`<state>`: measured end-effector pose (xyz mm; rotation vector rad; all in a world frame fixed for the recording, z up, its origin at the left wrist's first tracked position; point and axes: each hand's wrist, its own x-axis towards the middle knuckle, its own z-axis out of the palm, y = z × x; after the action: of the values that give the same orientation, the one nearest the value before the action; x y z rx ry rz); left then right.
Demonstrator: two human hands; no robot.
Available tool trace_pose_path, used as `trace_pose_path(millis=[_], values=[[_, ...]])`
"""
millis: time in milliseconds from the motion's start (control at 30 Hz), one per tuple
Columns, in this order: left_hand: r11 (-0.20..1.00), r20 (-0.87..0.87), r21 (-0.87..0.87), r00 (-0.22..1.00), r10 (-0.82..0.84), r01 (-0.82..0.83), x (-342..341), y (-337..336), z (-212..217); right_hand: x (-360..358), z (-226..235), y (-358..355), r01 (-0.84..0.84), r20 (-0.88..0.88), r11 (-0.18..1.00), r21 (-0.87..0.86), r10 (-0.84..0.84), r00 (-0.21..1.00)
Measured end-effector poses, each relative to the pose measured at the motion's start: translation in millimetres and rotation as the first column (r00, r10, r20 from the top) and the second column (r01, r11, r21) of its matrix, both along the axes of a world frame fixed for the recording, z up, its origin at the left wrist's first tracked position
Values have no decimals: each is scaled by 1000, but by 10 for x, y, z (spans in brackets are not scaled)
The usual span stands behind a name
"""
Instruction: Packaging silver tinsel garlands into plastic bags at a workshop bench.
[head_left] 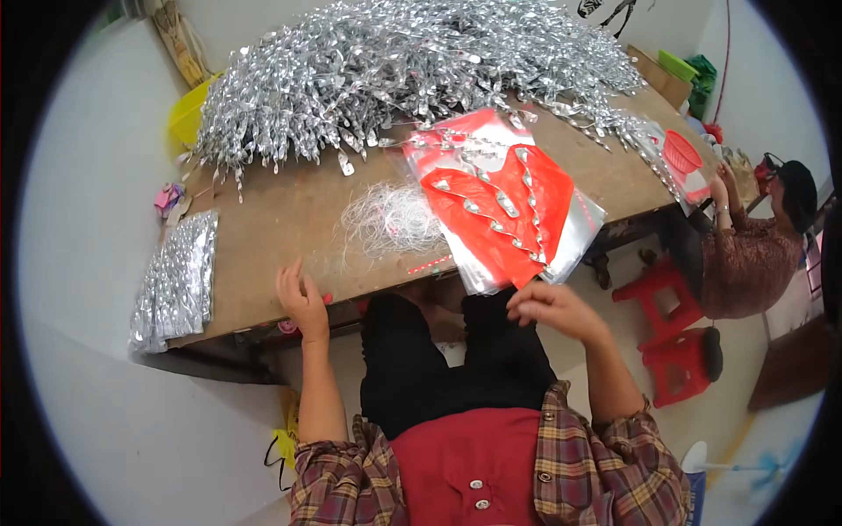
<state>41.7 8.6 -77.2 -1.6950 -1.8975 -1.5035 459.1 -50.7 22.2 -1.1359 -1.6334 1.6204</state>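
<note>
My left hand [301, 298] rests at the near edge of the brown wooden table [272, 219], fingers spread, holding nothing. My right hand [554, 307] hovers just below the table edge, fingers curled, close to the corner of a stack of clear bags with red cards [504, 206]. Silver bead strands [500, 206] lie across the top red card. A tangle of thin clear thread [390, 219] lies between my hands on the table.
A large heap of silver bead strands [395, 74] covers the far half of the table. Packed silver bundles [175, 280] sit at the left edge. Another person [754, 245] sits at the right by red stools [675, 342]. A yellow bin [189, 114] stands far left.
</note>
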Motion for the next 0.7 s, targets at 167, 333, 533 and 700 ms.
trace_pose_path(millis=[167,333,533,700], values=[[999,-163,-11,986,-33,31,30,-31,18,-134,206,787,185,222,903,388,-286,932],[999,-181,-40,984,-4,-3,111,-24,76,-313,119,1742,124,316,818,562,-350,882],[995,-243,-64,968,60,-78,131,15,135,-672,-92,2674,-179,514,580,795,-485,707],[993,-225,-93,973,49,-72,115,23,124,-640,-393,3257,-261,711,665,700,-613,343]])
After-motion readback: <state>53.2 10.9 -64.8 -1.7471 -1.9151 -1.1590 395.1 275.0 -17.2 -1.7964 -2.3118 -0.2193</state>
